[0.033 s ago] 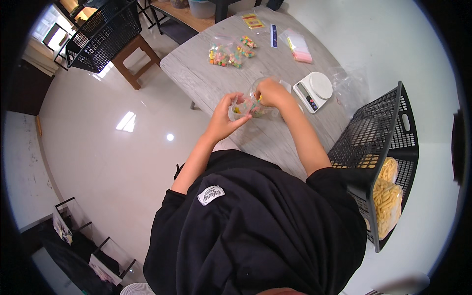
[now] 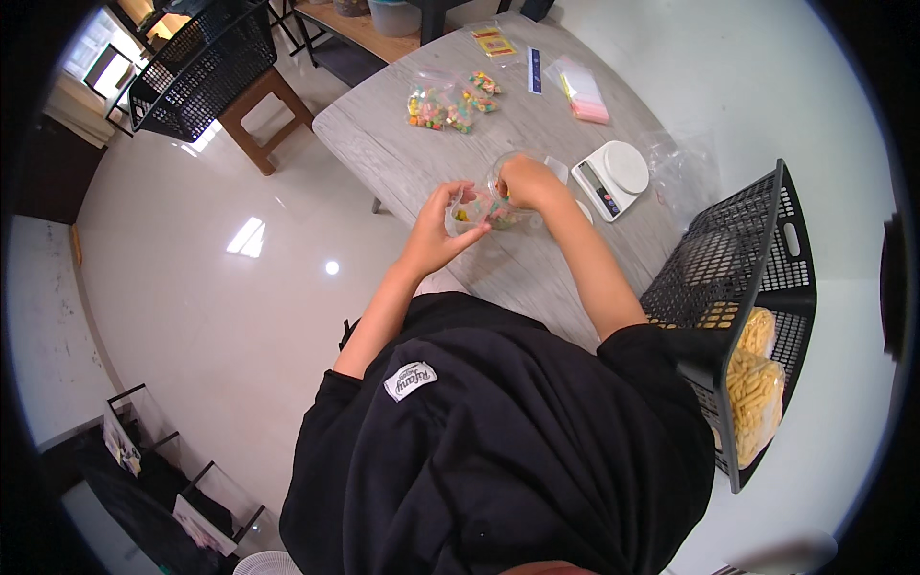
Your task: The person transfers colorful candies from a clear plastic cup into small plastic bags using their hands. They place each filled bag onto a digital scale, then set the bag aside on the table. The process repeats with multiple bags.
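My left hand [image 2: 446, 230] curves its thumb and fingers round a clear plastic container [image 2: 467, 222] with colourful small pieces in it. At a round clear rim beside it, my right hand [image 2: 525, 180] is curled with its fingertips pointing down; whatever they pinch is mostly hidden. More pink, green and yellow pieces [image 2: 500, 213] show through clear plastic between the two hands. Whether this is one vessel or two, I cannot tell. Close to my right hand stands a white kitchen scale [image 2: 611, 180].
Filled clear bags [image 2: 441, 107] of colourful pieces lie farther back on the grey table [image 2: 374, 113]. Beyond are a blue-and-white strip [image 2: 534, 71], a stack of pink-edged bags [image 2: 584, 94] and a yellow packet [image 2: 493, 41]. A black basket [image 2: 774, 249] with bagged yellow snacks [image 2: 753, 398] stands right.
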A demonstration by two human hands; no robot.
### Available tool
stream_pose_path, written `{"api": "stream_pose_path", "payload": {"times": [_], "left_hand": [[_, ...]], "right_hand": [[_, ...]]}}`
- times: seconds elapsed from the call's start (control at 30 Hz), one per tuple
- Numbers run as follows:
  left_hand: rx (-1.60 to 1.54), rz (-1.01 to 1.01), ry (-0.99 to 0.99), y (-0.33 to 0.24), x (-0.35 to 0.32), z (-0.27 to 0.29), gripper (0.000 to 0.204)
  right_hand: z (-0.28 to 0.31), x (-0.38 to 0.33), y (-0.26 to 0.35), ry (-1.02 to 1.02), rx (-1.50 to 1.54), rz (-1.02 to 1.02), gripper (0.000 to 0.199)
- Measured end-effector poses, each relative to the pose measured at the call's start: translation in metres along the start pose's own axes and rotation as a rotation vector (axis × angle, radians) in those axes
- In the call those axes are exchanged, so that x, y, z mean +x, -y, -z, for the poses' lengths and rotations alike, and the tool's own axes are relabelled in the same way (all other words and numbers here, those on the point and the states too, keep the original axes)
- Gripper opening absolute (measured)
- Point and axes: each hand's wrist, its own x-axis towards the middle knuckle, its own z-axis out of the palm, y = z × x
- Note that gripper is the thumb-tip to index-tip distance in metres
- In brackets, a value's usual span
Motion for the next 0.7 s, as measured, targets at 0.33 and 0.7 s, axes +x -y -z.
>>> {"api": "stream_pose_path", "payload": {"times": [0.33, 0.7], "left_hand": [[0.005, -0.015, -0.039, 0.008, 0.003, 0.004, 0.058], [-0.014, -0.017, -0.045, 0.013, 0.003, 0.005, 0.058]], "right_hand": [[0.01, 0.009, 0.004, 0.056, -0.096, 0.095, 0.016], [0.009, 0.008, -0.002, 0.105, -0.043, 0.166, 0.019]]}}
